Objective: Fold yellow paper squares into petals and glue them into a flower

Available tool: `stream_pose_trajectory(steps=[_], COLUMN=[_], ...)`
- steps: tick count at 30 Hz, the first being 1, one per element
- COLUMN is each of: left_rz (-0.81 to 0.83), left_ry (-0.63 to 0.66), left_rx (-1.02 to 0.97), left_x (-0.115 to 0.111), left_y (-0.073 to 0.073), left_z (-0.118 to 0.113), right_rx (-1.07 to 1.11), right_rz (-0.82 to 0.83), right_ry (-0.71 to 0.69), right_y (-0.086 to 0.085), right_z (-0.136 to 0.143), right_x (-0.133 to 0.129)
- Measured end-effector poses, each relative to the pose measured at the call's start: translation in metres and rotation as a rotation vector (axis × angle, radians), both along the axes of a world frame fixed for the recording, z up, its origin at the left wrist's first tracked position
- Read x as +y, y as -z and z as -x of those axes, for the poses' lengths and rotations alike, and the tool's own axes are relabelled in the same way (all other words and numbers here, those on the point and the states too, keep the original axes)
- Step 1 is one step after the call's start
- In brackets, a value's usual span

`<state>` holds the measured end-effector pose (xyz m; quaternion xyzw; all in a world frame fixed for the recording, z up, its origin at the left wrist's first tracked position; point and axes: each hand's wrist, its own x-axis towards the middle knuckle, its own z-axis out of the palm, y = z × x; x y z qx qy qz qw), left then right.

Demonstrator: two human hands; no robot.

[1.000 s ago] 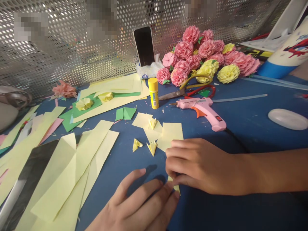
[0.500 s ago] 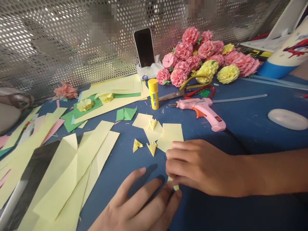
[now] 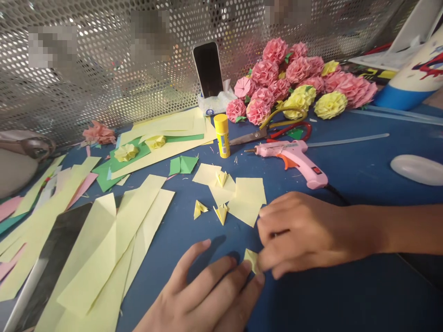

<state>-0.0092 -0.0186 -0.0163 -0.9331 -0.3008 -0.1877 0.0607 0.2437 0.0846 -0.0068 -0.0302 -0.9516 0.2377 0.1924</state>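
fingers [image 3: 224,287] on 1 paper [image 3: 250,258], 3 folded pieces [image 3: 221,215], 1 glue stick [image 3: 222,137]

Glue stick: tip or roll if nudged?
The glue stick would probably tip if pushed near its cap, since it stands tall and narrow. Once down, its round body would likely roll, though the scissors close beside it might check that.

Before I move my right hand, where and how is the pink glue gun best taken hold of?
Probably by the handle, from the near right side: the pink glue gun lies flat, its handle slants toward the right hand, and its metal nozzle points left. Keep clear of the orange trigger.
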Motion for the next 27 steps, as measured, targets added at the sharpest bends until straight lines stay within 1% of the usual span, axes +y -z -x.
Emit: stream_pose_trajectory(steps=[2, 4, 11, 15, 21, 23, 27], left_rz=[-0.001, 0.003, 0.021, 0.026, -0.013, -0.016, -0.064], left_ry=[0.008, 0.019, 0.026, 0.016, 0.009, 0.023, 0.114], left_rx=[0.008, 0.024, 0.035, 0.047, 0.019, 0.039, 0.058], left_x=[-0.001, -0.002, -0.001, -0.003, 0.000, 0.002, 0.008], left_y=[-0.001, -0.002, 0.001, 0.001, -0.003, -0.004, -0.003], left_z=[0.001, 0.002, 0.005, 0.005, 0.001, 0.001, 0.005], right_rx=[-0.011, -0.044, -0.117, -0.111, -0.130, -0.113, -0.026], right_rz=[-0.072, -0.098, -0.106, -0.155, -0.271, -0.254, -0.190], right_ry=[-0.071, -0.090, -0.028, -0.003, 0.000, 0.009, 0.055], right_y=[-0.001, -0.002, 0.000, -0.001, -0.007, -0.005, 0.004], right_z=[-0.004, -0.005, -0.006, -0.008, -0.006, -0.005, -0.006], right_x=[0.004, 0.007, 0.008, 0.003, -0.011, -0.013, -0.010])
